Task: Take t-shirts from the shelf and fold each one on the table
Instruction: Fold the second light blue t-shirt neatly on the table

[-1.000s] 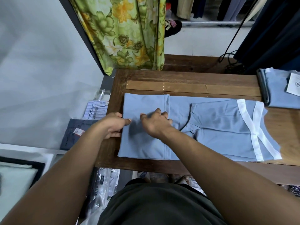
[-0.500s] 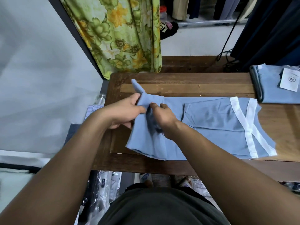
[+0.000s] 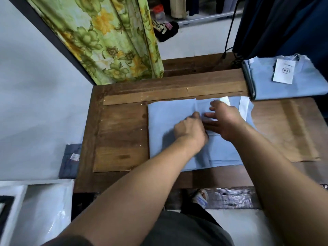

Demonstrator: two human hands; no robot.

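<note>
Lying folded on the tabletop [image 3: 122, 132], the blue t-shirt [image 3: 170, 118] is seen in the head view w/ long axis left-right. Left hand [image 3: 190, 131] is curled, apparently pinching the folded edge; right hand [image 3: 225, 119] is spread flat, pressing beside it. Finished stack [image 3: 287, 80] sits far right, nearer the right hand.

light blue t-shirt [image 3: 170, 125] now folded over toward the white-trimmed end, a shorter, thicker rectangle; half a second ago its left end was lifted off the table [image 3: 120, 139]. left hand [image 3: 190, 130] and right hand [image 3: 225, 121] now rest on top of the fold, close together. most of the white trim is covered.
</note>
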